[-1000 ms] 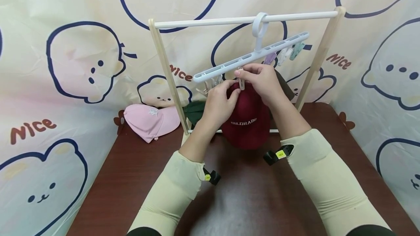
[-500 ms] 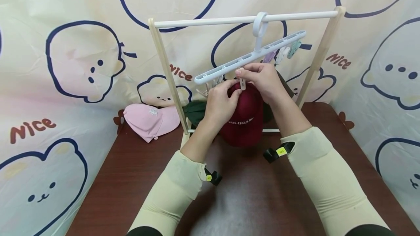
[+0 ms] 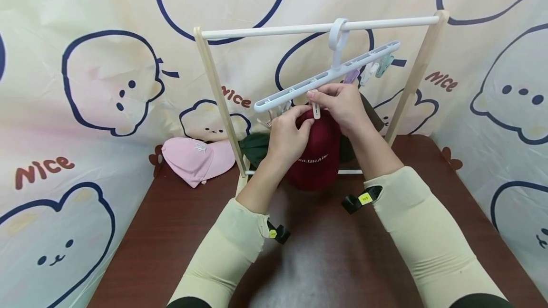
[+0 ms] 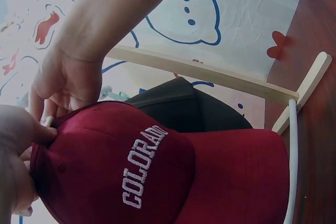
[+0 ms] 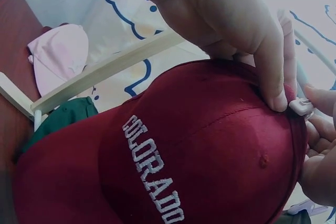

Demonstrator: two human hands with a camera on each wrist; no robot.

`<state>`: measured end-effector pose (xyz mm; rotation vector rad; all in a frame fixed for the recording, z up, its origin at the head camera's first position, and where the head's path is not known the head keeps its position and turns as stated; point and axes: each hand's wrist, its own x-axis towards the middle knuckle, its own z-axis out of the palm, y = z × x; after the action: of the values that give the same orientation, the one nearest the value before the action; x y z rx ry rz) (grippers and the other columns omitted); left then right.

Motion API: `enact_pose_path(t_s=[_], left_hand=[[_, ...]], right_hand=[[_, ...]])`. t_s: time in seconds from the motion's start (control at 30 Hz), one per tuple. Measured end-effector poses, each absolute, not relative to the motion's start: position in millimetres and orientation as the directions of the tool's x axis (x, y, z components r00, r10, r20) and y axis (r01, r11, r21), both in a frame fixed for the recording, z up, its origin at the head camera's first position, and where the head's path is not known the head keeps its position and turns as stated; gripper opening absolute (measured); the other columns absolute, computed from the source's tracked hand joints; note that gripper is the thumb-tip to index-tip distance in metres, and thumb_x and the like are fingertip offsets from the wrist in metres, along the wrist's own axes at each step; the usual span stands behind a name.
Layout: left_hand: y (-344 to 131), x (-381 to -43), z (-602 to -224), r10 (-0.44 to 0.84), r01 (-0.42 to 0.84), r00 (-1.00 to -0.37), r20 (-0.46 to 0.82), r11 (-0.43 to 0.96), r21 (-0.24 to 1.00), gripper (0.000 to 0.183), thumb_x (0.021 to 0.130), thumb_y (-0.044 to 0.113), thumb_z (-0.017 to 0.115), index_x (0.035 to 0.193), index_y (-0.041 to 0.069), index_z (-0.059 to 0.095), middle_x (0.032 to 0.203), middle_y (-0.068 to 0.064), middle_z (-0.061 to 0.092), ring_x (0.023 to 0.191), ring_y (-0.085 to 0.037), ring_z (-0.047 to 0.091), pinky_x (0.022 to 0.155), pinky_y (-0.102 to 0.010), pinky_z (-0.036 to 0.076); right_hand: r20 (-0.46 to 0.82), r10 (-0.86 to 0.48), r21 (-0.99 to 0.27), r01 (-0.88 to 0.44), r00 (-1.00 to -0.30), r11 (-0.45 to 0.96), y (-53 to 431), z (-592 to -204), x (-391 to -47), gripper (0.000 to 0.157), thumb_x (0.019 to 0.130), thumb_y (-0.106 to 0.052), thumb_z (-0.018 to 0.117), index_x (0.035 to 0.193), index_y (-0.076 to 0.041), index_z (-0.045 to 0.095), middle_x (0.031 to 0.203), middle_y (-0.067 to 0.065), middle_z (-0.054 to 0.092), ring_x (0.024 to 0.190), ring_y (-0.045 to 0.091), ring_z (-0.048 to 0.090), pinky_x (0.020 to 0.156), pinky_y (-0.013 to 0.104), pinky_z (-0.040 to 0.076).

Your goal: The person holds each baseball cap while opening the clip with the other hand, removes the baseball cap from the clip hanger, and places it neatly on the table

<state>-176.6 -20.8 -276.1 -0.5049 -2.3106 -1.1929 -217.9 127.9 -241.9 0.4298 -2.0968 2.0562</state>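
A dark red baseball cap [image 3: 316,168] with white COLORADO lettering hangs brim down beneath a pale blue clip hanger [image 3: 295,92]. My left hand [image 3: 288,138] pinches the cap's upper edge between thumb and fingers, as the right wrist view also shows. My right hand [image 3: 345,107] pinches a whitish clothespin [image 3: 316,110] under the hanger bar. In the right wrist view that clothespin [image 5: 301,106] sits at the cap's edge, beside my left thumb. Whether its jaws grip the fabric cannot be made out.
The hanger hooks over the white rail [image 3: 274,30] of a wooden frame [image 3: 216,99]. Purple, white and green clothespins [image 3: 385,65] hang at its right end. A green cap [image 3: 255,147] and a dark cap [image 4: 181,106] are behind the red one. A pink cap [image 3: 197,158] lies left on the table [image 3: 180,232].
The red cap has shifted slightly left and turned a little. The clothespin in my right hand has turned slightly. Both hands stay nearly in place.
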Motion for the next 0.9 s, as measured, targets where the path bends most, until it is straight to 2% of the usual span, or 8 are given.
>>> enact_pose_path(t_s=[0.27,0.57,0.9], left_hand=[[-20.7,-176.6,-274.8,0.096,0.528,-0.814,0.573,0.534,0.660,0.025,0.093,0.013,0.067,0.117,0.007,0.070,0.114,-0.008,0.072,0.105,-0.016,0.068,0.093,-0.027,0.054],[-22.0,-174.4,-275.6,0.105,0.511,-0.832,0.545,0.531,0.676,0.026,0.093,0.014,0.068,0.118,0.008,0.070,0.114,-0.008,0.073,0.106,-0.016,0.068,0.093,-0.028,0.054],[-24.8,-169.8,-279.1,0.153,0.496,-0.856,0.493,0.512,0.701,0.028,0.092,0.013,0.070,0.119,0.009,0.071,0.114,-0.007,0.073,0.104,-0.016,0.068,0.091,-0.029,0.055]], right_hand=[[0.344,-0.070,-0.939,-0.344,-0.936,-0.012,127.9,-241.0,-218.5,0.012,0.086,-0.012,0.076,0.088,-0.001,0.078,0.073,0.000,0.071,0.076,0.016,0.061,0.063,0.022,0.053],[0.352,-0.086,-0.936,-0.353,-0.932,-0.007,129.3,-243.0,-217.7,0.011,0.087,-0.012,0.076,0.089,-0.002,0.078,0.074,0.000,0.072,0.075,0.016,0.063,0.065,0.022,0.055],[0.302,-0.085,-0.953,-0.301,-0.950,-0.021,131.0,-243.3,-214.9,0.013,0.087,-0.014,0.076,0.092,-0.002,0.077,0.077,0.002,0.072,0.066,0.013,0.067,0.063,0.025,0.059]])
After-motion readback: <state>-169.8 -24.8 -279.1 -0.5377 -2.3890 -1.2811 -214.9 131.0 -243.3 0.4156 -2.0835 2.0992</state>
